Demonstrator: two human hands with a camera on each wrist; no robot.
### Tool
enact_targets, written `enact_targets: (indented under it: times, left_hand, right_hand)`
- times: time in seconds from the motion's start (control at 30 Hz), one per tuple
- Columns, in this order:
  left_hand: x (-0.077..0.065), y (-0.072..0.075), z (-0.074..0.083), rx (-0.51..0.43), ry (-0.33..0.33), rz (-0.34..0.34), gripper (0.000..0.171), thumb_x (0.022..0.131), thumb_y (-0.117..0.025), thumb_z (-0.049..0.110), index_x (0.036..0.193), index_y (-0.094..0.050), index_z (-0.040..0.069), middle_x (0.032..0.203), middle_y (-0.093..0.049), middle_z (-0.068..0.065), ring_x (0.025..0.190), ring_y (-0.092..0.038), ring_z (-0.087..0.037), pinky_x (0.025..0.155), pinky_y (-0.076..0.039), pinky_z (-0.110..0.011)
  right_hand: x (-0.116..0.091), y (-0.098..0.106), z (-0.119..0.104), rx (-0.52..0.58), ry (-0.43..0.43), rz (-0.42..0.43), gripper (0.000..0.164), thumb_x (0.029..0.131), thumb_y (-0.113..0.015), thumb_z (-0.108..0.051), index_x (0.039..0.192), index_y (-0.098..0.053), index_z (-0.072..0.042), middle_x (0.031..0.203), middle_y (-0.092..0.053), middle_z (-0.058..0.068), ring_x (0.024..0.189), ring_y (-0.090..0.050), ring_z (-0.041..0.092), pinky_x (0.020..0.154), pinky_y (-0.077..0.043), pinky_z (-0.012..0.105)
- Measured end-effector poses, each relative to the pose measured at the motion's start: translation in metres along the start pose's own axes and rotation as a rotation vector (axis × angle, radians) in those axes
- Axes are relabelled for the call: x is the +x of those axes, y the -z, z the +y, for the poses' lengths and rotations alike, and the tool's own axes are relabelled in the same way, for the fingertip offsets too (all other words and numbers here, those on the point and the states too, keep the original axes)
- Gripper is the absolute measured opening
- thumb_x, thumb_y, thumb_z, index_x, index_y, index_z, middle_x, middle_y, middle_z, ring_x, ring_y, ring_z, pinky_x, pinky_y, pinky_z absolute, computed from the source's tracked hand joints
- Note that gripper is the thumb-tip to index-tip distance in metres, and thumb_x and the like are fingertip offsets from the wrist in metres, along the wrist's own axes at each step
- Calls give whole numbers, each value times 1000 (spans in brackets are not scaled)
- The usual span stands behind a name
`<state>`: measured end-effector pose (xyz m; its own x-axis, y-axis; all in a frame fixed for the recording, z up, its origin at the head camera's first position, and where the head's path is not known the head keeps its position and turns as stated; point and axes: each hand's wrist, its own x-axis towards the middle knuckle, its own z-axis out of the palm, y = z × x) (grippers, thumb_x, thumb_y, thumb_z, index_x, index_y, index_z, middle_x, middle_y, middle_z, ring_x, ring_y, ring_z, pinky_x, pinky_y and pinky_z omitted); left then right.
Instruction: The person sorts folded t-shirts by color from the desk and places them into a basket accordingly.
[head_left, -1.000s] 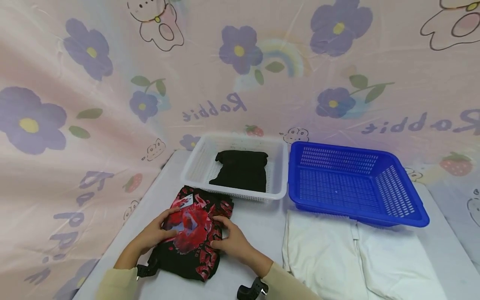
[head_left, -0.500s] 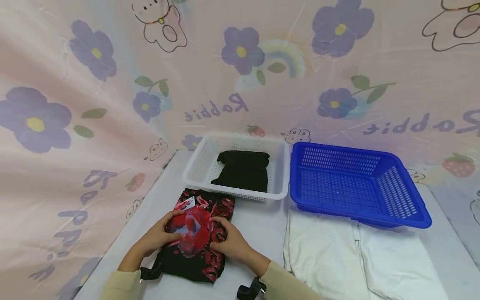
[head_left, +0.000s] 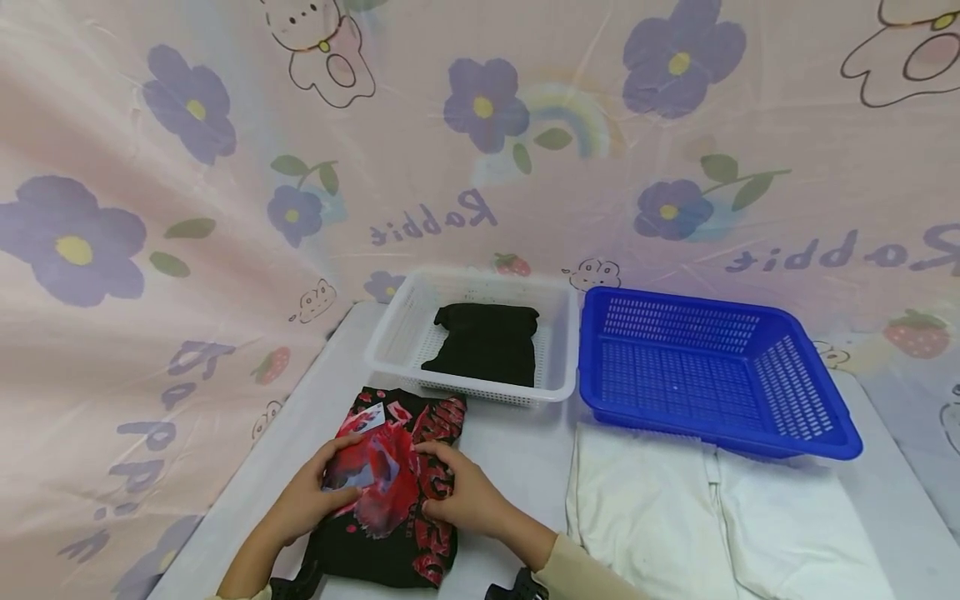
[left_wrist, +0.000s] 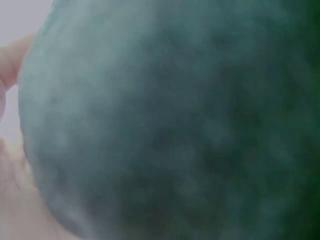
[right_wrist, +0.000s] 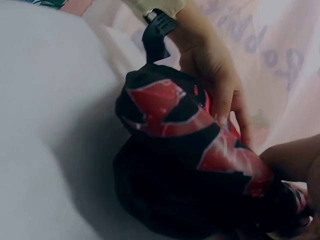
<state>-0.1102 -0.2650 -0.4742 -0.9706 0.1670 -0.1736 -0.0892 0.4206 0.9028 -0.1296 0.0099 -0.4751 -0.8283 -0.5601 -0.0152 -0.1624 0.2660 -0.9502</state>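
Note:
A folded black shirt with a red print [head_left: 386,508] lies on the left part of the table, a small white patch near its far edge. My left hand [head_left: 303,496] grips its left side, thumb and forefinger on top. On the opposite side my right hand [head_left: 468,492] holds the edge in the same way. The other fingers are mostly hidden by the cloth. Blurred dark cloth [left_wrist: 170,120] fills most of the left wrist view. In the right wrist view, the shirt's thick rolled side [right_wrist: 195,130] shows, with the left hand [right_wrist: 215,65] beyond it.
Just behind the shirt stands a white basket [head_left: 375,362] with a folded black garment [head_left: 487,343] inside. A blue basket [head_left: 847,437] is to its right. White folded cloth [head_left: 645,508] lies in front of the blue basket. A patterned curtain [head_left: 555,200] closes off the back.
Both hands and the shirt first shift slightly right, then slide toward me, widening the gap to the white basket. The grip looks the same throughout.

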Motion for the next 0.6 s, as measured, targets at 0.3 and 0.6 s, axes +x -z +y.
enact_targets:
  times: [0.3, 0.6]
  left_hand:
    - [-15, -2, 25, -58, -91, -1, 70, 85, -72, 12, 145, -37, 22, 145, -34, -12, 103, -55, -14, 78, -54, -28]
    - [-18, 1, 76, 36, -352, 53, 70, 86, -71, 9, 146, -36, 20, 141, -37, -10, 109, -50, -7, 84, -51, -21]
  right_hand:
    - [-24, 18, -29, -75, 105, 0, 74, 77, -70, -10, 141, -43, -33, 141, -47, -8, 118, -52, 13, 91, -47, 29]
    - [-39, 49, -68, -70, 162, 22, 77, 80, -68, -3, 143, -39, -36, 139, -47, -11, 112, -58, 11, 93, -49, 29]
